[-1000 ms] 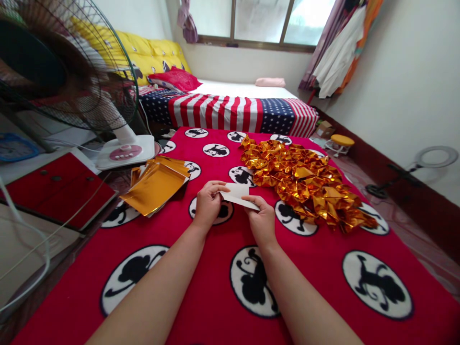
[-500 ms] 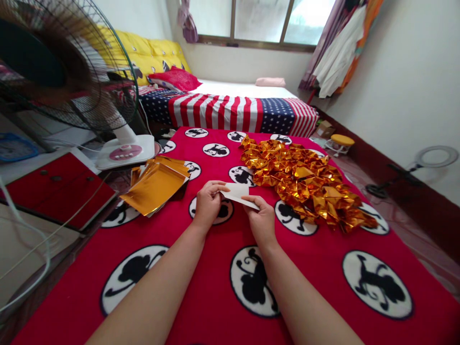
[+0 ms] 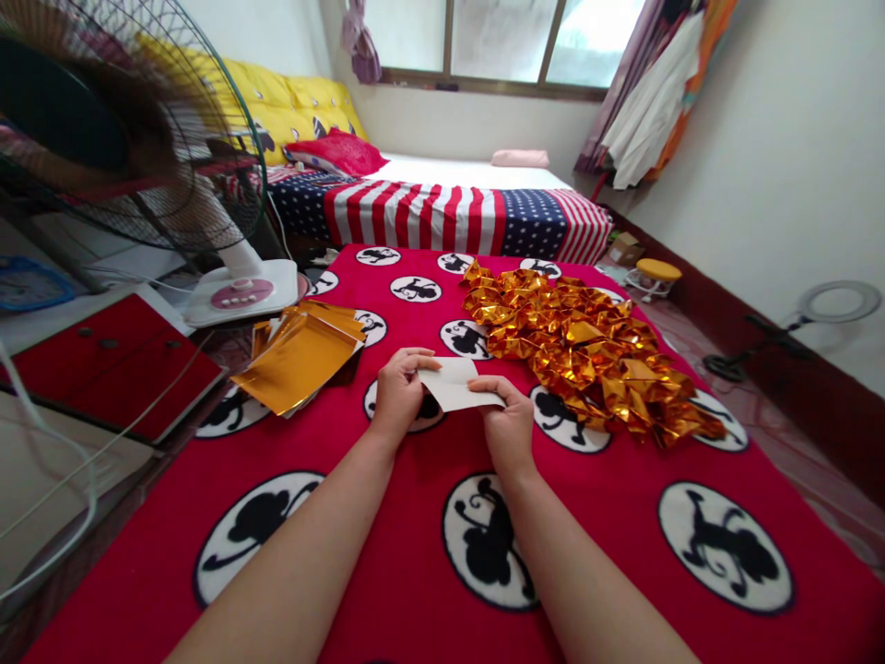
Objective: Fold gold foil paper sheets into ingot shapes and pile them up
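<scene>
A sheet of paper (image 3: 453, 385), its white side up and creased across, is stretched between my two hands above the red cloth. My left hand (image 3: 402, 392) pinches its left edge, thumb and forefinger closed on it. On the opposite edge my right hand (image 3: 506, 420) grips the same sheet, fingers lying along its top. To the left lies a loose stack of gold foil paper sheets (image 3: 300, 360). On the right spreads a large heap of folded gold foil pieces (image 3: 573, 341), apart from my right hand.
The red cloth (image 3: 387, 572) with black-and-white round figures covers the surface under my hands. A running fan (image 3: 241, 286) stands at the left, by a red panel (image 3: 111, 360). Beyond is a bed (image 3: 442, 217); a yellow stool (image 3: 656, 269) and ring light (image 3: 840, 300) are at the right.
The paper has opened out wider and flatter, showing more of its white face. My right hand has shifted slightly right and down; the left hand has barely moved.
</scene>
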A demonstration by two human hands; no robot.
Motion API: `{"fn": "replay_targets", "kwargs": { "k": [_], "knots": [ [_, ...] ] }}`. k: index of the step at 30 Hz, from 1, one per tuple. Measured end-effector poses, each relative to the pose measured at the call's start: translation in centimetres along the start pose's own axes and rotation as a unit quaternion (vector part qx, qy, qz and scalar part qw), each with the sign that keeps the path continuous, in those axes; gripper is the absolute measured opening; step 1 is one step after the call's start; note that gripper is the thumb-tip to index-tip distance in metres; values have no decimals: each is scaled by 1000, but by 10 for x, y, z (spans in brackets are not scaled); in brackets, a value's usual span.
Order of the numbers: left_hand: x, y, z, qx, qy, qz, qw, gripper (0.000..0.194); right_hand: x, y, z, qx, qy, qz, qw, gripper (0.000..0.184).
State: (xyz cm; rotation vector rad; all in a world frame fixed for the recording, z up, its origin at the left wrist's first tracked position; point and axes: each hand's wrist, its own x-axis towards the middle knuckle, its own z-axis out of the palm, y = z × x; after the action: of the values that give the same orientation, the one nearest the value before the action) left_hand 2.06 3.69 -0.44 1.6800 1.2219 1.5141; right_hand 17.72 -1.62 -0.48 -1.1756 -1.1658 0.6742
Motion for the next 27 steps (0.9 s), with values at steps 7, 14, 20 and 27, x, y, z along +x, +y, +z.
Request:
{"fn": "replay_targets", "kwargs": {
  "k": [7,14,20,27],
  "knots": [
    [1,-2,0,11,-1,-3,1000,37,-1,0,0,5,9,-1,1000,31],
    [-2,0,2,71,-21,37,997,28,1,6,-1,25,8,25,999,44],
    [-3,1,3,23,-67,47,996,23,1,7,-1,21,8,25,999,44],
    [-2,6,3,-11,-85,64,994,7,1,2,0,16,22,32,999,22]
  ]
}}
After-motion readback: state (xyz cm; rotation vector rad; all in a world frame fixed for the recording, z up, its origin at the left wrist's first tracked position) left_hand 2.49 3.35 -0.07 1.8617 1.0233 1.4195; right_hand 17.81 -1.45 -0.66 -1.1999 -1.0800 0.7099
